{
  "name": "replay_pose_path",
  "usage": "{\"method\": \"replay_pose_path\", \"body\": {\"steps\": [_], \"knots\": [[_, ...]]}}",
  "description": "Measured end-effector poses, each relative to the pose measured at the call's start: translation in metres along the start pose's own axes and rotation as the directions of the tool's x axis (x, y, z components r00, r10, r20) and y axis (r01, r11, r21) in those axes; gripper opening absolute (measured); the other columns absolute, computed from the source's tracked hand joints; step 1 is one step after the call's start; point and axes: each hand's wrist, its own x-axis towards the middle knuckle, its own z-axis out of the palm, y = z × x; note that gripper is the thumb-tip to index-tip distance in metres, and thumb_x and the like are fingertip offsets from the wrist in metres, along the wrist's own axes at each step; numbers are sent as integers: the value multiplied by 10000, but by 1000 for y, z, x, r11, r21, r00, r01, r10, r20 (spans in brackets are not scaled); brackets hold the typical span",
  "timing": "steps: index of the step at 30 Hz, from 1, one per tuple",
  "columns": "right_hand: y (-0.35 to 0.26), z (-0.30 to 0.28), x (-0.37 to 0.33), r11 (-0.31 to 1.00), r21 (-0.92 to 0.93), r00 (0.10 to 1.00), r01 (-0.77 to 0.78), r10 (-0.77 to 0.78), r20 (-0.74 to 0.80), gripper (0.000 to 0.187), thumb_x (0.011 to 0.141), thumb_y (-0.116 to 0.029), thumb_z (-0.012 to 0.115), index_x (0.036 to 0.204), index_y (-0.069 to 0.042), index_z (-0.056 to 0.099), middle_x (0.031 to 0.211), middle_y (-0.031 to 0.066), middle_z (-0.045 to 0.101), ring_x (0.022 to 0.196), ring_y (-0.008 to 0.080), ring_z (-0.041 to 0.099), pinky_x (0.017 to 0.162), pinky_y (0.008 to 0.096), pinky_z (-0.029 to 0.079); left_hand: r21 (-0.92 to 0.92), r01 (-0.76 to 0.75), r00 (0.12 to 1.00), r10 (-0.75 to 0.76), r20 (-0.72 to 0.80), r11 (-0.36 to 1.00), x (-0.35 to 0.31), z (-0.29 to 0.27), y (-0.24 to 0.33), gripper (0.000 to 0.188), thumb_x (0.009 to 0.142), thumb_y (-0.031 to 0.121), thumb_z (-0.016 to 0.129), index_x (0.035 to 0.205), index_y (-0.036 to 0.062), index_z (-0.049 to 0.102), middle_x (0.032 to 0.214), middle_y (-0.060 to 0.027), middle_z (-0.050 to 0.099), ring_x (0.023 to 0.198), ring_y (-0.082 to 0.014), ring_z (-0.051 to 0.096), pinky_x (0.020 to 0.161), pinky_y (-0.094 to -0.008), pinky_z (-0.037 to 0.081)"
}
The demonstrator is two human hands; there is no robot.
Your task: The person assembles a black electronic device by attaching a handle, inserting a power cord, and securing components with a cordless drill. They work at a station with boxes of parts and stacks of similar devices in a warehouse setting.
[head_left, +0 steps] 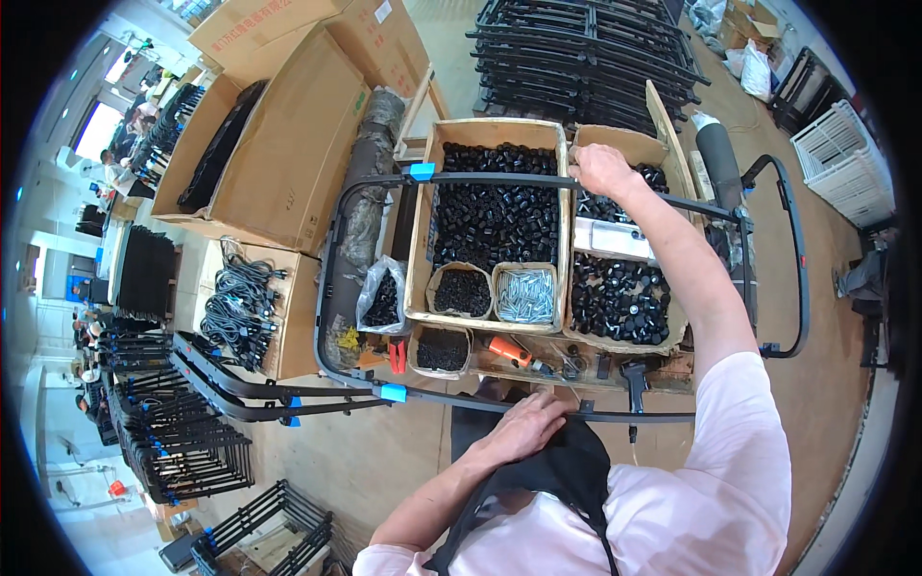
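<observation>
A black metal tube frame point(331, 259) with rounded corners and blue clips lies across the parts boxes in front of me. My left hand point(523, 427) is at its near bar, fingers curled over the tube, close to my black apron. At the far bar, my right hand point(605, 173) is reached out with its fingers closed on the tube; the fingertips are partly hidden. Beneath the frame is a box of black plastic caps point(499, 206). Small cartons of black screws point(461, 291) and silver screws point(525, 294) sit at its near end.
Right of them is a carton of black knobs point(619, 300). A black power driver point(635, 384) and an orange-handled tool point(509, 350) lie on the near ledge. Cables point(245, 302) and a large cardboard box point(279, 144) stand left. Stacked black frames point(586, 58) are beyond.
</observation>
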Motion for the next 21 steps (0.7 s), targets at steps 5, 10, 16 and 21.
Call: {"method": "replay_pose_path", "body": {"steps": [5, 10, 16, 21], "knots": [[-5, 4, 3, 998, -60, 999, -15, 12, -50, 388, 1032, -358, 608, 1032, -7, 774, 1022, 241, 784, 1027, 413, 762, 937, 522, 599, -43, 135, 978, -126, 166, 990, 1, -12, 9, 263, 1046, 174, 640, 1303, 119, 660, 1091, -167, 699, 1112, -390, 670, 975, -494, 536], [-5, 8, 11, 997, -74, 999, -27, 29, 25, 413, 1079, -371, 547, 1109, -12, 748, 1069, 233, 783, 1054, 418, 754, 954, 533, 588, -74, 126, 974, -109, 200, 989, -3, -4, 2, 259, 1054, 206, 636, 1305, 150, 660, 1116, -185, 688, 1097, -395, 672, 953, -507, 540], [7, 6, 13, 996, -83, 990, 42, -30, 137, 512, 1011, -328, 557, 1275, 110, 553, 1075, 346, 736, 1082, 472, 722, 977, 541, 563, -2, 84, 966, -81, 245, 996, 4, 0, 4, 339, 1052, 252, 643, 1383, 178, 650, 1172, -213, 659, 1163, -413, 639, 1019, -523, 510], [-10, -15, 6, 986, -138, 978, 95, -67, 197, 492, 994, -339, 584, 1190, 105, 664, 1083, 311, 753, 1082, 462, 727, 974, 536, 566, -142, 88, 996, -82, 47, 986, 0, 0, 3, 391, 1009, 212, 700, 1393, 170, 641, 1240, -226, 615, 1201, -416, 607, 1076, -506, 487]]}}
